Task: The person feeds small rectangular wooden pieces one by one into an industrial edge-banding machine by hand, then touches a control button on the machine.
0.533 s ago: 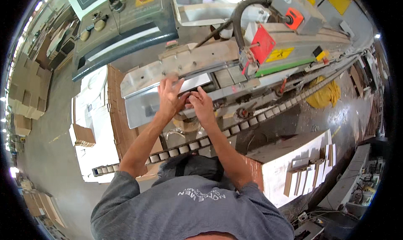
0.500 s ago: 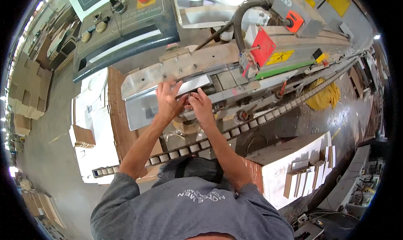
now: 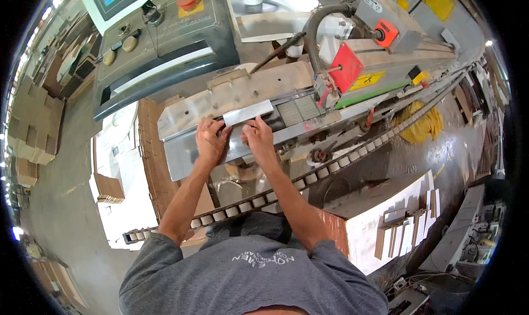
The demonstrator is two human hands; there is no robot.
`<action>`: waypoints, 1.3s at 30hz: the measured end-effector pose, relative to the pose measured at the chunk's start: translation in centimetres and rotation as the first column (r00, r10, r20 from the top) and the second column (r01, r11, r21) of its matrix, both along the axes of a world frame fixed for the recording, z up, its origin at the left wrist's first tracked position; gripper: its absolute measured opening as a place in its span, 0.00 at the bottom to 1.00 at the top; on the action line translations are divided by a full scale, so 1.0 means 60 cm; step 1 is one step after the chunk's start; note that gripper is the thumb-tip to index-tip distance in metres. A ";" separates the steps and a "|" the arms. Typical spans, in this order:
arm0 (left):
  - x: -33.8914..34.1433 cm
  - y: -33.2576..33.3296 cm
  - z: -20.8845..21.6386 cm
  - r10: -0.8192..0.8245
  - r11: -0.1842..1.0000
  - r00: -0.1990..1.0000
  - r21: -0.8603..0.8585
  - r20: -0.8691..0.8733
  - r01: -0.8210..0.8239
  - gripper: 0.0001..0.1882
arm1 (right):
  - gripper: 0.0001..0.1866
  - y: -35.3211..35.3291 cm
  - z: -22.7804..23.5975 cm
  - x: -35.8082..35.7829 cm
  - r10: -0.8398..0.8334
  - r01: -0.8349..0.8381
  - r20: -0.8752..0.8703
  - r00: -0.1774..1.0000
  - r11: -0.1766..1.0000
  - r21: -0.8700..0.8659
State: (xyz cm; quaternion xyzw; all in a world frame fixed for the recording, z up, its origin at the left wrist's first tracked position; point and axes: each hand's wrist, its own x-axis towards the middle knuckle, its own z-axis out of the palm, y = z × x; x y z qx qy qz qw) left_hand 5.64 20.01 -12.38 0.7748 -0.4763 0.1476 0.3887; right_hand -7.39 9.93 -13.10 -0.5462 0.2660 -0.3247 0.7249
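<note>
A short white strip (image 3: 248, 112) lies flat on the metal bed of a machine, along a guide rail (image 3: 237, 94). At its left end is my left hand (image 3: 211, 141), fingers curled and thumb close to the strip's near corner. My right hand (image 3: 259, 139) has its fingers bent together at the strip's near edge, toward the right end. Both hands rest over the smooth grey metal plate (image 3: 182, 155). Undersides of the fingers are hidden, so the exact grip is hard to see.
A control panel (image 3: 165, 34) with a red button stands at the far left. To the right are a red guard plate (image 3: 347, 67) and hoses. A roller track (image 3: 231, 211) crosses before me. Stacked white-faced boards (image 3: 124, 183) stand left; more strips (image 3: 405, 232) lie right.
Both hands have come slightly nearer to me and apart from each other. The left fingers, raised and blurred before, now lie low by the strip, which shows more fully.
</note>
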 end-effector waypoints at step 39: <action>-0.168 -0.390 0.010 -0.206 0.927 0.976 0.307 -0.071 0.217 0.15 | 0.18 -0.045 0.057 -0.271 -0.339 0.260 -0.162 0.927 0.889 -0.376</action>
